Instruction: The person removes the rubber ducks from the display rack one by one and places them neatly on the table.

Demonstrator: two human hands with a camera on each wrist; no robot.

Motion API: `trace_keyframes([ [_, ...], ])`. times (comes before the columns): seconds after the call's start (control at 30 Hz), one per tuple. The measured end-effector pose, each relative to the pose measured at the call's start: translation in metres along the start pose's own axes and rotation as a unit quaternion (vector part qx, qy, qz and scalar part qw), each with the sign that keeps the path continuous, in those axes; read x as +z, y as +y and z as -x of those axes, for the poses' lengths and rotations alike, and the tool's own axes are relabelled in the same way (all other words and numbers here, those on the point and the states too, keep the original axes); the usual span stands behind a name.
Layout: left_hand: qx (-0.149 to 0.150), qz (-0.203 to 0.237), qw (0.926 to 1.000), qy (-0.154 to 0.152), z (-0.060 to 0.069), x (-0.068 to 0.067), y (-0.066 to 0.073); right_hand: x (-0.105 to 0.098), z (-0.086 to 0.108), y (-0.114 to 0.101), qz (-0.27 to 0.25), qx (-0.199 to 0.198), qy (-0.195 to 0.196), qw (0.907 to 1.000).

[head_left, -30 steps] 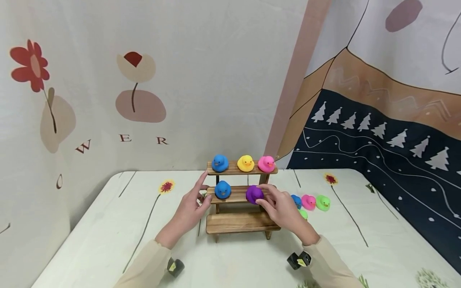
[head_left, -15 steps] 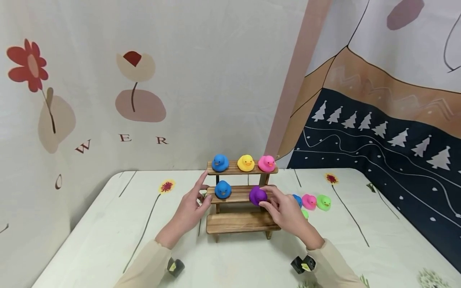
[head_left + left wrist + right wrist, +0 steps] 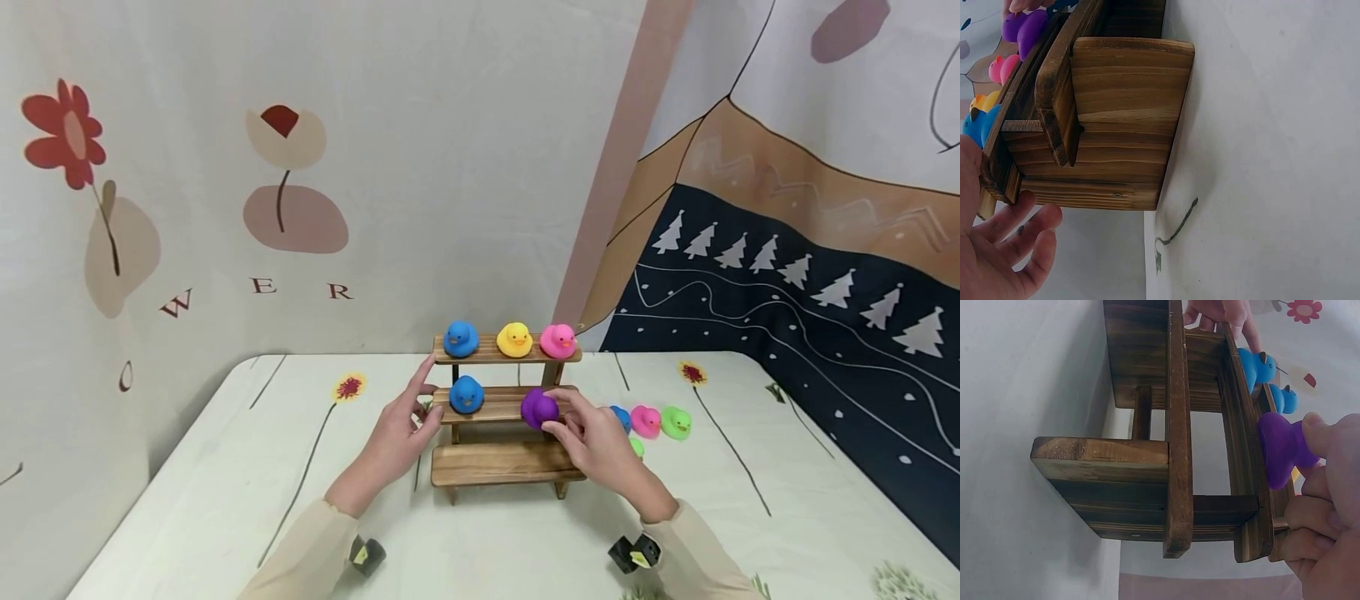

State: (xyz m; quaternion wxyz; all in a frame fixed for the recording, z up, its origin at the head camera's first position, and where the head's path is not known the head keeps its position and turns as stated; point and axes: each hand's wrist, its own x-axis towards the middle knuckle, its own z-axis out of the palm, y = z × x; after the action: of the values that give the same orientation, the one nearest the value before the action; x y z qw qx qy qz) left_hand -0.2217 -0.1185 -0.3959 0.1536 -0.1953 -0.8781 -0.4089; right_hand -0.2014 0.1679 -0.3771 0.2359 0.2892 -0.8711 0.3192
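A three-tier wooden display stand (image 3: 498,465) stands on the table. In the head view my right hand (image 3: 600,437) pinches a purple rubber duck (image 3: 539,408) between thumb and fingers at the right part of the middle tier. The right wrist view shows that purple duck (image 3: 1282,450) upright at the tier's edge. My left hand (image 3: 393,425) touches the stand's left end, index finger extended up to the top tier and thumb by the middle tier. Close to it, a blue duck (image 3: 467,395) sits on the middle tier. In the left wrist view the other left fingers (image 3: 1035,250) are relaxed.
On the top tier sit a blue duck (image 3: 461,339), a yellow duck (image 3: 514,340) and a pink duck (image 3: 558,341). Right of the stand, more ducks lie on the table, among them a pink one (image 3: 646,422) and a green one (image 3: 677,423). A printed cloth (image 3: 450,167) hangs behind.
My right hand has shifted the purple duck slightly to the right along the middle tier, then stayed nearly still. My left hand keeps its place at the stand.
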Motion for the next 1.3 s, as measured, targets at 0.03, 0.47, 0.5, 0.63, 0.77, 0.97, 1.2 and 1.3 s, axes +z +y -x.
trace_keyframes([
  [0.03,0.0,0.0,1.0,-0.001,0.0,0.0,0.0,0.0,0.0,0.0,0.0,-0.003,0.002,1.0],
  [0.47,0.002,0.001,1.0,0.0,0.0,0.0,0.0,0.0,0.004,0.002,0.002,0.0,0.011,0.9999],
  [0.5,0.002,0.001,1.0,0.0,0.0,0.0,0.0,0.0,0.004,0.002,0.002,0.001,0.01,0.9999],
  [0.63,0.002,0.001,1.0,0.0,0.0,0.0,0.0,0.0,0.005,0.0,-0.001,0.004,0.007,1.0],
  [0.77,0.001,-0.003,1.0,0.0,0.0,0.001,0.0,-0.001,0.005,0.0,-0.001,0.007,0.009,0.9999],
  [0.97,-0.002,-0.004,1.0,-0.001,0.0,0.001,0.001,-0.002,0.006,-0.001,0.001,0.008,0.01,0.9999],
  [1.2,0.001,-0.002,1.0,0.001,0.0,0.0,0.001,-0.004,0.01,0.002,0.004,-0.002,0.018,0.9998],
  [1.3,0.004,-0.001,1.0,0.002,0.0,0.0,0.0,-0.005,0.012,0.004,0.004,-0.006,0.023,0.9997],
])
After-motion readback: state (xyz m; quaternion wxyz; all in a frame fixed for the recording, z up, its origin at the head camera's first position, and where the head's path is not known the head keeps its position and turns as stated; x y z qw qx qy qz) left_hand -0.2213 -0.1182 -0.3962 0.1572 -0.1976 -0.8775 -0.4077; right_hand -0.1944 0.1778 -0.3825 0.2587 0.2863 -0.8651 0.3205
